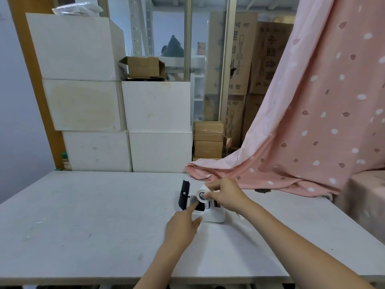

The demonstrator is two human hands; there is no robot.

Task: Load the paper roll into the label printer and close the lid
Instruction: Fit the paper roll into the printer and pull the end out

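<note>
A small white label printer [216, 215] stands on the white table [83, 226] with its dark lid [184, 195] swung up on the left side. My right hand [225, 195] pinches a white paper roll [201, 193] between thumb and fingers, just above the printer's open dark compartment. My left hand [182, 226] reaches in from below, its forefinger stretched to the compartment's front edge and its thumb against the printer's front. A red light shows on the printer's top, to the right of the compartment.
A pink patterned cloth [302, 126] drapes down onto the table's far right. White foam boxes [125, 113] are stacked behind the table's far edge, with brown cartons [208, 138] beside them. A dark scrap [263, 191] lies near the cloth's hem.
</note>
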